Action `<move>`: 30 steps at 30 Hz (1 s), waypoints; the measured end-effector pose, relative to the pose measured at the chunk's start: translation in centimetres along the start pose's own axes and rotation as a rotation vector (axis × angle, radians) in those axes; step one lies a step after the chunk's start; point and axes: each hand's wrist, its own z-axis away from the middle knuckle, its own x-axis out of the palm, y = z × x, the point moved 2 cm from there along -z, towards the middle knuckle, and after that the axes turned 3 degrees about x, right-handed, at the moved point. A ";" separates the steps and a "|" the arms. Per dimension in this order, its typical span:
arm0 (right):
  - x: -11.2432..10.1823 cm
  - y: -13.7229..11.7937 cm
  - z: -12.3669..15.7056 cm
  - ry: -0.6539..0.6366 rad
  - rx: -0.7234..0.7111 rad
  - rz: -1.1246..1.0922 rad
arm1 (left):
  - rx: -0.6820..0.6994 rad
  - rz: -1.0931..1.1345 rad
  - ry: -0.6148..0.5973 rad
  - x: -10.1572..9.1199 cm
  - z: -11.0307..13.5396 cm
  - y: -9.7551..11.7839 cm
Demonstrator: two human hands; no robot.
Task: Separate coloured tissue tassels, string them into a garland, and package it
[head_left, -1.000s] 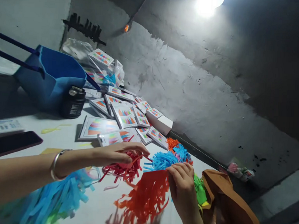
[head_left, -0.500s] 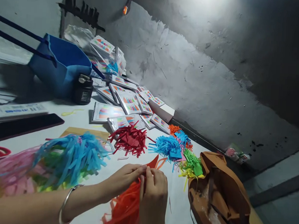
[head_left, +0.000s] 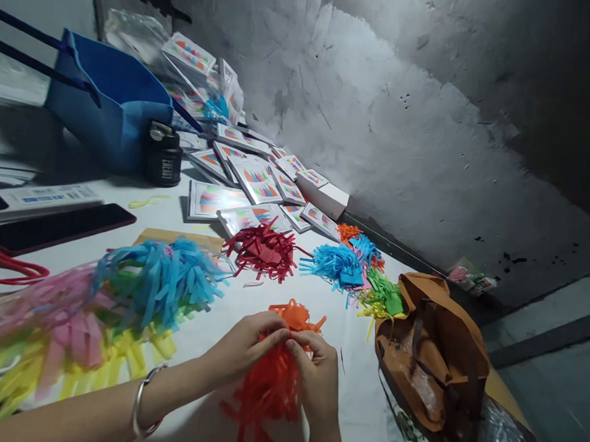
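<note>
I had the left hand [head_left: 256, 338] and the right hand [head_left: 319, 367] both pinching the orange-red fringed paper [head_left: 273, 381] at the near middle of the white table [head_left: 360, 392]. I judged that a hard twist could tear its thin strips, and a slackened pinch could drop it, perhaps tangling with the dark red bundle [head_left: 264, 251] on the far side.

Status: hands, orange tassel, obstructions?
Left hand and right hand pinching orange tassel near its middle. Dark red tassel beyond, not touching. No obstruction visible at the fingertips.
</note>
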 end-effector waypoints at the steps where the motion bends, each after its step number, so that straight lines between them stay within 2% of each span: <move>1: -0.2 0.0 0.1 -0.022 0.000 0.001 | 0.008 -0.028 -0.014 -0.1 -0.1 -0.1; 7: -0.5 0.7 1.3 0.156 -0.087 0.165 | -0.016 -0.031 -0.077 -0.1 -0.2 -0.5; 13: 0.6 0.4 1.7 0.088 -0.129 0.154 | -0.040 0.078 -0.111 0.6 0.6 0.0; 18: 0.6 0.2 2.4 0.046 -0.100 0.157 | -0.051 0.072 -0.068 0.8 1.1 -0.3; 24: 1.0 1.3 3.3 0.073 0.008 0.214 | -0.076 0.127 -0.096 1.1 1.2 -1.2; 30: 1.1 1.2 3.3 0.114 0.064 0.139 | -0.116 0.109 -0.091 1.4 1.6 -1.8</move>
